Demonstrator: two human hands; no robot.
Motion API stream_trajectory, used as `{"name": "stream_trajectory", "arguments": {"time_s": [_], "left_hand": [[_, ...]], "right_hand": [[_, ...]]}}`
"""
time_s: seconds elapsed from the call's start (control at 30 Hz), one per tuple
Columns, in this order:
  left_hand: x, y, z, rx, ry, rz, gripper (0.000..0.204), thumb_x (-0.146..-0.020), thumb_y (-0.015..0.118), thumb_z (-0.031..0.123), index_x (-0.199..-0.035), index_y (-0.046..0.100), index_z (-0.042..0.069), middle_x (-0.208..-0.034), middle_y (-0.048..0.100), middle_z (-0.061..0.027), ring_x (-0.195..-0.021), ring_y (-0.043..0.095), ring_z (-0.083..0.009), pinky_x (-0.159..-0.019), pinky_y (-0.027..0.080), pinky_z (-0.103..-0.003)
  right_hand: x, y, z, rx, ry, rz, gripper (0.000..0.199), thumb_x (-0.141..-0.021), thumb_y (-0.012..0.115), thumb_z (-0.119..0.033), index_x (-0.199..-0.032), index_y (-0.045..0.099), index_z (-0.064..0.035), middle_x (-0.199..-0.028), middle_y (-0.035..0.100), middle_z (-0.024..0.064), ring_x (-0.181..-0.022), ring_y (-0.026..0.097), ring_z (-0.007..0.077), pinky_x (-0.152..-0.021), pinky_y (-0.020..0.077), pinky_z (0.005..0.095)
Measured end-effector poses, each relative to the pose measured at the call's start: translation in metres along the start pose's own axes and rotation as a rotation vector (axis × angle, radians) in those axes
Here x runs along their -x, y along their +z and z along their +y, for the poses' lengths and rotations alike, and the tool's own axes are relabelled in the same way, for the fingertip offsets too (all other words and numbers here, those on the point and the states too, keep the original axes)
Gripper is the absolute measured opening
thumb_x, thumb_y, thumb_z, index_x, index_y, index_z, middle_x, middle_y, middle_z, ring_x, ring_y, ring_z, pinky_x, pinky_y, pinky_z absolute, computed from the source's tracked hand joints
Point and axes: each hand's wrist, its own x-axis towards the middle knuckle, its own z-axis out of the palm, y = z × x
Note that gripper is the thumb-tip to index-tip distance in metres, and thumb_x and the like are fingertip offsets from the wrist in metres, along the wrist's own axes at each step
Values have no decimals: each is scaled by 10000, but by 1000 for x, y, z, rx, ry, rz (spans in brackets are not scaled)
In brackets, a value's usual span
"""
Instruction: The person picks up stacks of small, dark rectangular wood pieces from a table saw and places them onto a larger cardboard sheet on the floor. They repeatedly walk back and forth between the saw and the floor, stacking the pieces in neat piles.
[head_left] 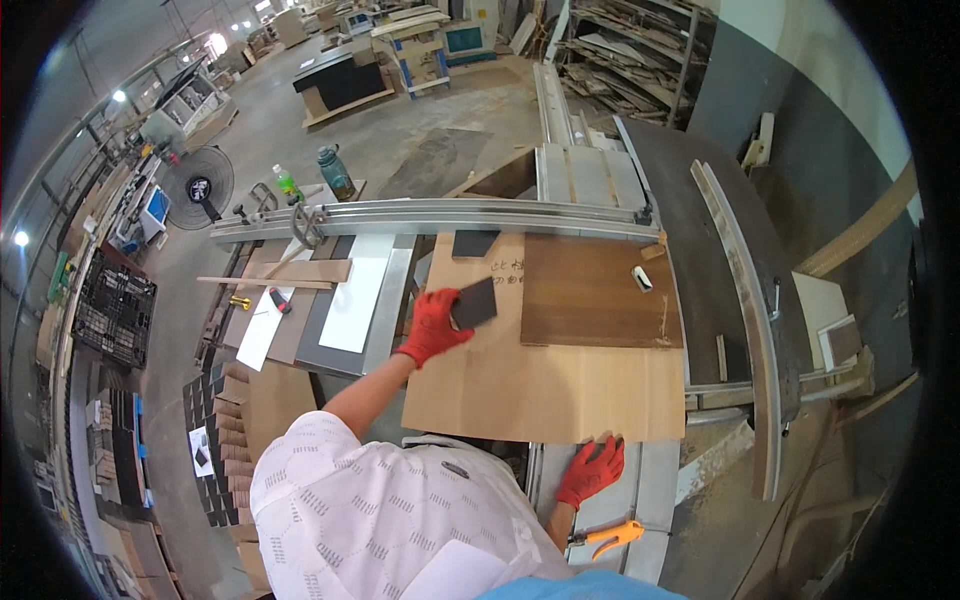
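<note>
My left hand (434, 326), in a red work glove, grips a small dark rectangular board piece (477, 303) by its left side. It is above a large light wood-grain board (540, 395) with handwriting near its far part. A brown board (590, 285) lies on the light one at the right, bearing a small white and black object (641, 279). Another dark piece (474, 243) lies by the metal fence. My gloved right hand (592, 472) rests with fingers apart at the light board's near edge, over the metal table. Close to it lies an orange air blow gun (612, 538).
A long aluminium fence (430, 216) crosses behind the boards. To the left are a white panel (360, 290), wooden strips (300, 272) and a red-black hand tool (279, 300). Two bottles (335, 172) stand beyond the fence. A long rail (740, 310) runs at right.
</note>
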Motion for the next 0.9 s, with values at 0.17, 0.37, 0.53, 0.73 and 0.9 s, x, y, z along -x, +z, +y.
{"name": "stream_trajectory", "arguments": {"time_s": [0.17,0.37,0.53,0.73,0.9], "left_hand": [[-78,18,-80,-55,19,-76,781,-599,866,317,-1293,582,98,-1267,621,-129,-1178,590,-340,-1021,444,-451],[-138,63,-167,14,-79,-311,727,-635,836,250,-1317,588,206,-1432,524,-157,-1213,597,-405,-1008,516,-469],[-151,107,-175,-73,-308,-440,586,-707,758,221,-1277,622,228,-1577,377,-227,-1303,539,-429,-1029,499,-476],[-149,124,-124,-84,-480,-258,607,-699,802,328,-1261,594,232,-1540,417,-180,-1133,613,-459,-866,525,-520],[-155,136,-120,-360,-562,-143,581,-649,797,333,-1189,598,252,-1252,531,-134,-1041,600,-395,-766,492,-507]], "right_hand": [[-1,6,13,31,-12,26,417,-938,653,-268,-1298,617,-61,-1421,576,168,-1322,511,351,-1107,373,492],[4,9,4,51,-38,-12,434,-929,645,-280,-1301,622,-57,-1425,571,172,-1323,508,365,-1125,365,491],[5,7,-5,61,-29,-20,430,-947,631,-267,-1318,607,-50,-1440,552,183,-1332,498,374,-1126,367,488],[8,4,-11,69,-19,-25,425,-953,626,-245,-1299,605,1,-1401,563,239,-1302,514,412,-1099,401,497],[12,25,-2,63,-107,-47,442,-969,591,-245,-1306,597,40,-1369,584,263,-1274,531,441,-1091,414,511]]}}
